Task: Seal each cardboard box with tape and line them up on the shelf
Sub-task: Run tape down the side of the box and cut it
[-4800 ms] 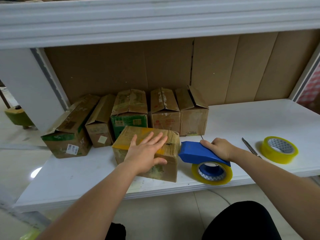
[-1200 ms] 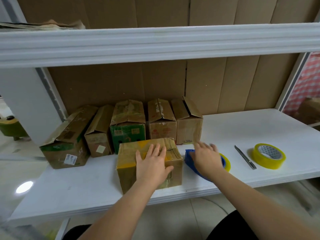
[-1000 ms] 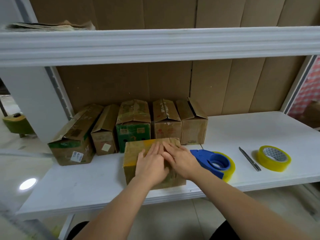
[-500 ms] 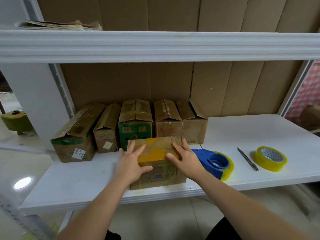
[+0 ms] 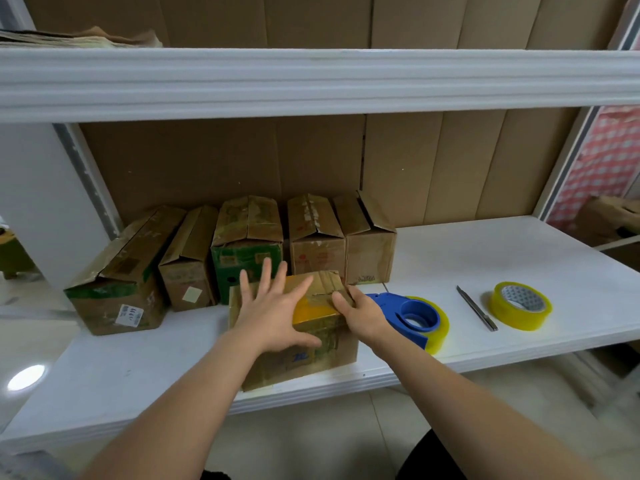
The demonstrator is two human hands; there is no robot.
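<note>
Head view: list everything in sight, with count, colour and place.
front box: 1, brown with yellow tape, shelf front edge
row of boxes: 5, brown, one part green, back left of shelf
tape dispenser: 1, blue with yellow roll, right of front box
knife: 1, grey, right of dispenser
loose tape roll: 1, yellow, far right
shelf: 1, white
left hand: 1, flat on front box
right hand: 1, fingers curled at box's top right edge
</note>
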